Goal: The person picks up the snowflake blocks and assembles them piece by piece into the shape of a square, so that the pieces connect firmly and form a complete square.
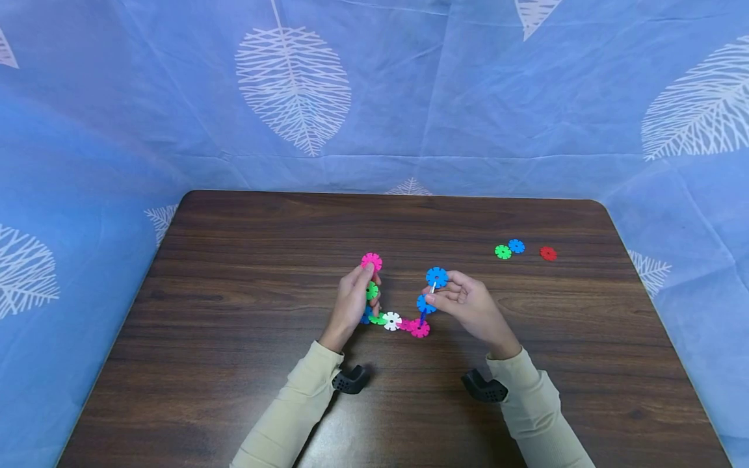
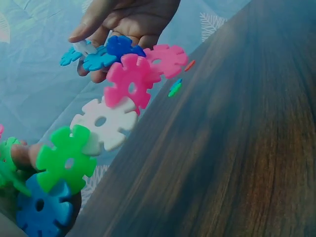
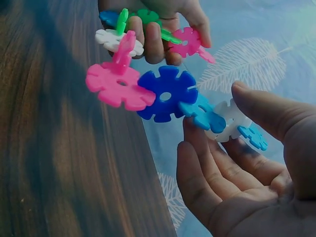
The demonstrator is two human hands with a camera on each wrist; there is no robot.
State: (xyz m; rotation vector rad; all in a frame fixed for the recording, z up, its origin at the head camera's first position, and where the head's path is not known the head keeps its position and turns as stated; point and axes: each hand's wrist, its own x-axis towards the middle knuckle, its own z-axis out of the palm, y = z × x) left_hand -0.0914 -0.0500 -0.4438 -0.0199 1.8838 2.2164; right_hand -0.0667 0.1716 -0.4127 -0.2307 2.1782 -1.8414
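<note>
A curved chain of notched plastic snowflake discs stretches between both hands above the table. My left hand (image 1: 351, 302) grips its left part, thumb against a pink disc (image 1: 372, 260), fingers curled at a green disc (image 1: 372, 290). From there the chain dips through a white disc (image 1: 392, 321) and a pink disc (image 1: 419, 328), then rises past a dark blue disc (image 3: 168, 95) and a light blue disc (image 3: 202, 112). My right hand (image 1: 476, 312) pinches another white disc (image 3: 230, 121) between thumb and fingers. Beyond that, a light blue disc (image 1: 436, 277) forms the chain's right end.
Loose discs lie at the back right of the dark wooden table (image 1: 234, 260): a green disc (image 1: 502, 252), a blue disc (image 1: 516, 246) and a red disc (image 1: 548, 253). Blue leaf-patterned cloth (image 1: 398, 97) hangs behind and beside the table.
</note>
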